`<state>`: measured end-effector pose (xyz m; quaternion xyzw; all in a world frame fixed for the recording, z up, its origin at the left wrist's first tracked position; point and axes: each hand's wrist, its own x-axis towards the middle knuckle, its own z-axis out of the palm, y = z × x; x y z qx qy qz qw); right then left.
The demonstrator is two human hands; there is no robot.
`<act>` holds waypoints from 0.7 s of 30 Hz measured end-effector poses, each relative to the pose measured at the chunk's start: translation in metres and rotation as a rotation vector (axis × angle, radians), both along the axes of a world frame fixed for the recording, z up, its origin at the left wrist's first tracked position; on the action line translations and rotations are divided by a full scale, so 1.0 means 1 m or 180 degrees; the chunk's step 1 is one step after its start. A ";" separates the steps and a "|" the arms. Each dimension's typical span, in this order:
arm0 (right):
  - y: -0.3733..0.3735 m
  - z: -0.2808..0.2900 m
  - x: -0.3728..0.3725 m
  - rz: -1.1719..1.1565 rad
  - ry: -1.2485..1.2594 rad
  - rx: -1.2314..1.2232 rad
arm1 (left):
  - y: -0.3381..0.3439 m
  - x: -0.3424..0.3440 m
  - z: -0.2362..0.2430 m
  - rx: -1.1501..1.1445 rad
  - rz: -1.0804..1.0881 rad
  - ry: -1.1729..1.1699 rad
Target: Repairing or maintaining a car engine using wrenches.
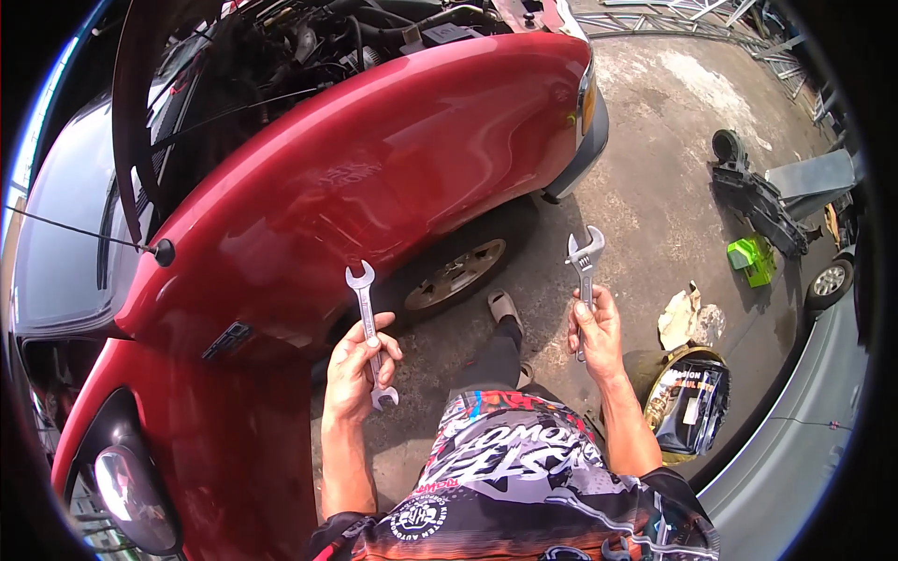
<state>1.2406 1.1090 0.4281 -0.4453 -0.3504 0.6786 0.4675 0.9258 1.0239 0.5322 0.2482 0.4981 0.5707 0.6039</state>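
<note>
As the double-ended wrench [364, 297] and the adjustable wrench [586, 266] are held up before me, side by side and well apart, each is pinched in one hand: my left hand [351, 374] presses thumb and fingers about the middle of the shaft, presumably so that both open ends clear the palm; my right hand [603, 341] closes on the other handle, thumb along it, which appears to leave the head unobstructed. Beyond them curves the red fender [374, 159], its lower edge arching over the wheel [456, 274]; above, the engine [309, 42] lies uncovered. For moving, open floor [645, 215] extends from the fender's front corner toward the green box [751, 260]; the bucket [657, 393], beside my right forearm [625, 421], and the silver car [795, 439] bound the right side.
</note>
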 end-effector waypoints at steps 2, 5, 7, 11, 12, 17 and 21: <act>0.038 0.019 -0.007 -0.0157 0.0377 0.0766 | 0.034 0.007 0.023 0.0244 0.0052 -0.0074; 0.115 0.068 -0.009 0.0115 0.0397 0.0962 | 0.082 0.007 0.041 0.0826 0.0029 -0.0029; 0.159 0.086 -0.011 0.0360 -0.0061 0.0941 | 0.116 -0.003 0.053 0.0908 0.0137 0.0343; 0.239 0.119 -0.002 0.1201 -0.0560 0.1393 | 0.175 -0.010 0.095 0.0847 0.0521 0.1250; 0.255 0.128 0.000 0.1243 -0.0545 0.1358 | 0.182 -0.020 0.108 0.0794 0.0396 0.1356; 0.348 0.188 -0.014 0.2067 -0.1717 0.1891 | 0.211 -0.034 0.153 0.0737 0.1133 0.2379; 0.433 0.235 -0.044 0.2639 -0.2273 0.2742 | 0.229 -0.040 0.193 -0.0288 0.1284 0.3435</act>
